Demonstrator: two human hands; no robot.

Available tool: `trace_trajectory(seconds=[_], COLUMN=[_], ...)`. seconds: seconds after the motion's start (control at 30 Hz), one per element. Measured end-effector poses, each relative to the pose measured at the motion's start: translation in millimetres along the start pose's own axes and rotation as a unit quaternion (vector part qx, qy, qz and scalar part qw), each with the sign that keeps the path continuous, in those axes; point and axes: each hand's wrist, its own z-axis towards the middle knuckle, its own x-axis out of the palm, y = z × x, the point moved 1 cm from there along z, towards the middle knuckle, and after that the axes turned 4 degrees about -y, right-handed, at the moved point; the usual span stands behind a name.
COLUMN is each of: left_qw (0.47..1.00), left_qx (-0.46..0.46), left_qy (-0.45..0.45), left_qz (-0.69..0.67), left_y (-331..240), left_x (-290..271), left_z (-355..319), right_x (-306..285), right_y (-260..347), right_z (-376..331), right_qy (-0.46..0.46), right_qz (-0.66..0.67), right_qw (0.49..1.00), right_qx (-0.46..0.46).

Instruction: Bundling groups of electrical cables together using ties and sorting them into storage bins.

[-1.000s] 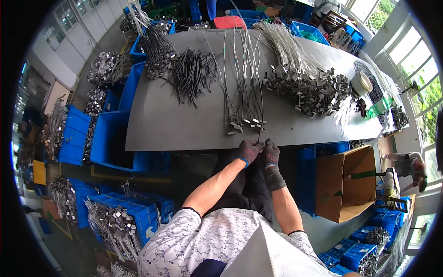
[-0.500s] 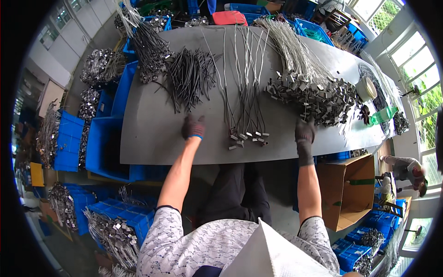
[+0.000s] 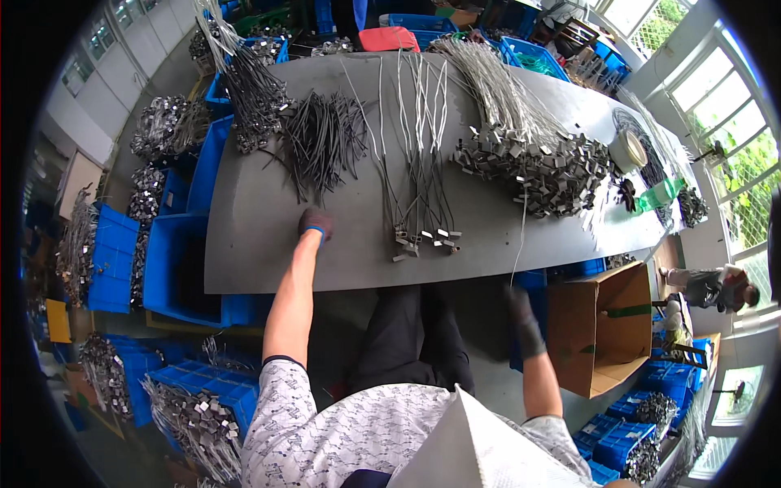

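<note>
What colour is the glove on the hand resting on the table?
Dark grey with a blue cuff, on the left hand, seen in the head view.

One grey worktop (image 3: 260,244) here, carrying three heaps: one bundle of dark cable ties (image 3: 321,142), one row of wire cables with metal end tags (image 3: 419,163), one big pile of tagged silver cables (image 3: 537,159). One tape roll (image 3: 628,150), one green bottle (image 3: 661,193), one red tray (image 3: 389,38). Two gloved hands, left (image 3: 316,223) and right (image 3: 521,313), and one open cardboard box (image 3: 602,329); the blue bins are too many to count.
</note>
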Motion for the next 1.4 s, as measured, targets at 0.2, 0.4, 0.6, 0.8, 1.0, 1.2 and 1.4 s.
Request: trace_trajectory(seconds=[0.2,0.4,0.6,0.8,1.0,1.2,1.4], left_qw=[0.640,0.623,0.830,0.732,0.726,0.702,0.661], left_qx=[-0.140,-0.082,-0.079,-0.006,0.138,0.199,0.079], left_qy=[0.142,0.391,0.350,0.265,0.069,-0.024,0.327], left_qz=[-0.742,-0.672,-0.428,-0.628,-0.670,-0.683,-0.670], left_y=[-51.5,-188.4,-250.3,-281.7,-333.6,-335.4,-285.6], left_x=[2.5,139.4,272.3,229.8,98.1,46.8,59.1], left_z=[-114.3,-258.1,-347.1,-361.0,-292.3,-271.7,-261.3], right_x=[-18.5,0.0,25.1,16.7,8.1,3.0,-1.8], right_y=[-60.4,-63.2,-34.3,-12.7,-24.4,-45.9,-44.6], right_z=[-360.3,-524.4,-519.7,-518.5,-488.6,-477.9,-493.4], right_qy=[0.324,0.338,0.036,0.277,0.252,0.307,0.308], right_qz=[-0.154,-0.218,-0.018,-0.147,-0.182,-0.231,-0.212], right_qw=[0.859,0.810,0.983,0.846,0.858,0.828,0.828], right_qx=[0.366,0.427,0.178,0.430,0.408,0.409,0.418])
